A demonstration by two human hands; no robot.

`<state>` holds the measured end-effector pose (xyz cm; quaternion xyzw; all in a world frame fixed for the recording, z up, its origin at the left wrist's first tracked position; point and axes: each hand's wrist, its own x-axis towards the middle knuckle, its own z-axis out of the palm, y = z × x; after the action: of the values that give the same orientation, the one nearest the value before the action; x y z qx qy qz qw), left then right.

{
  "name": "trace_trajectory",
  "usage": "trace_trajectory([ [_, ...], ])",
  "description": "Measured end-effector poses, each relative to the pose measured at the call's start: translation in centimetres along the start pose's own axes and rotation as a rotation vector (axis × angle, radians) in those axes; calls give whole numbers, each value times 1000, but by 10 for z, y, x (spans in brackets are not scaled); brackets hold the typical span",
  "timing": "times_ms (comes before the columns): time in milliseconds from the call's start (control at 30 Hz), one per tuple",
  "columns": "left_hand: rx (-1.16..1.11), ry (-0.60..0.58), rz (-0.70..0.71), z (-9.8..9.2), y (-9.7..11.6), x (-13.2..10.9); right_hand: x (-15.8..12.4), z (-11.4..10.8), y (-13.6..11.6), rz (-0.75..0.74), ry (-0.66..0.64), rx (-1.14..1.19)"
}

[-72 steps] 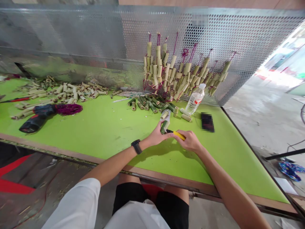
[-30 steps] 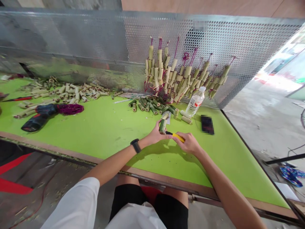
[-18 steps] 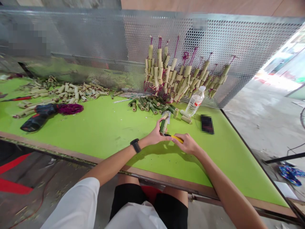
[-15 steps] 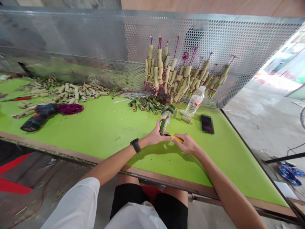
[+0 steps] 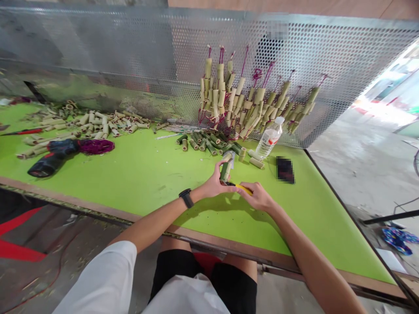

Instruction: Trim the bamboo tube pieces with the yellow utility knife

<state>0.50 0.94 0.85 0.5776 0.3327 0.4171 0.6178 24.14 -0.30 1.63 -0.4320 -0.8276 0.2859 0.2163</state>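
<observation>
My left hand (image 5: 214,185) is closed round a short bamboo piece (image 5: 224,171), green on one side and pale on the other, held tilted above the green tabletop. In my right hand (image 5: 259,197) is a yellow-handled utility knife (image 5: 244,189). Its dark front end meets the lower end of the bamboo, close to my left fingers; the blade itself is too small to make out. Just beyond my hands lie several green bamboo pieces (image 5: 209,144) in a loose pile. Two pale pieces (image 5: 256,163) rest to the right of that pile.
A water bottle (image 5: 270,137) and a blurred dark object (image 5: 285,169) stand and lie to the right. Strung bamboo bundles (image 5: 242,102) hang on the perforated metal panel (image 5: 186,52). At left are a power drill (image 5: 54,157), purple string (image 5: 97,147) and heaped pale bamboo (image 5: 104,124).
The view has shifted slightly. Both hands keep nearly the same position, with the knife still at the lower end of the bamboo piece.
</observation>
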Motion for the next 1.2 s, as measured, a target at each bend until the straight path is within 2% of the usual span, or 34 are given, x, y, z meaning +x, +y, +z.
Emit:
trace_trajectory([
  [500,100,-7,-12,0,4,-3,-1,-2,3,10,-24,-12],
  [700,195,-73,-3,-5,2,-3,-1,-1,9,33,-65,-35],
  [867,143,-60,-34,-6,2,-3,-1,3,5,39,29,-155],
  [1067,88,88,-68,3,2,-3,-1,-1,-6,103,195,-255],
  [1200,63,89,-65,4,1,-3,-2,-5,-7,91,197,-221],
])
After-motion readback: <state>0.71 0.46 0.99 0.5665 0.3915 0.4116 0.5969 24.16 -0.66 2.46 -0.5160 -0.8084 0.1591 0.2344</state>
